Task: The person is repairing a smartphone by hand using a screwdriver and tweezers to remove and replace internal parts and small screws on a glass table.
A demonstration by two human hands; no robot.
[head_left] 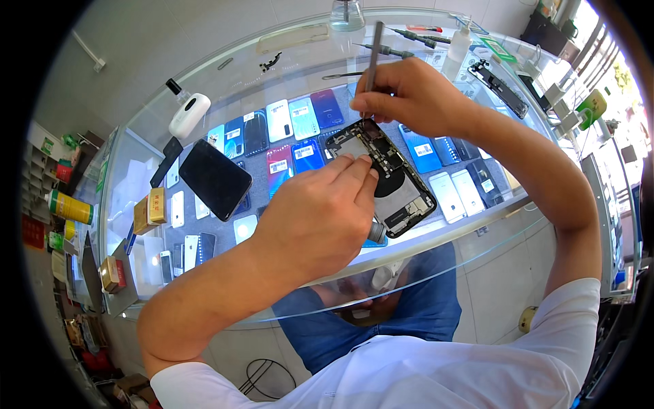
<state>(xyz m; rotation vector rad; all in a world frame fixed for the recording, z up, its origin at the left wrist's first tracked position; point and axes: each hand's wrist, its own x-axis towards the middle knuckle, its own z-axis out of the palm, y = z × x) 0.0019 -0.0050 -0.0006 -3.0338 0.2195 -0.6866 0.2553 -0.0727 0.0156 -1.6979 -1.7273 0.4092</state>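
Evidently, in the head view, the right grip [412, 95] was closed on a slim grey tool [375, 54], pinched between thumb and fingers, its shaft rising nearly upright above the knuckles. Just below that grip lay an opened phone [390, 183], inner parts bare, slanting over the desk [300, 75]. The tool's narrow end came down to the phone's upper end, though whether it touched was too small to tell.

Lower and to the left of the right grip, the left grip [320, 211] had its fingertips on the phone's left side; its thumb was hidden, so whether it clasped or merely pressed could not be told. Good work here probably called for bracing the frame rather than the exposed parts, keeping the tool steep and its force light, since a slip could have scraped something delicate.

Left of the left grip lay a dark slab-like phone [214, 179], well apart and out of the way. Beyond the right grip, screwdrivers [387, 51] and a squeeze bottle [460, 44] stayed within easy reach.
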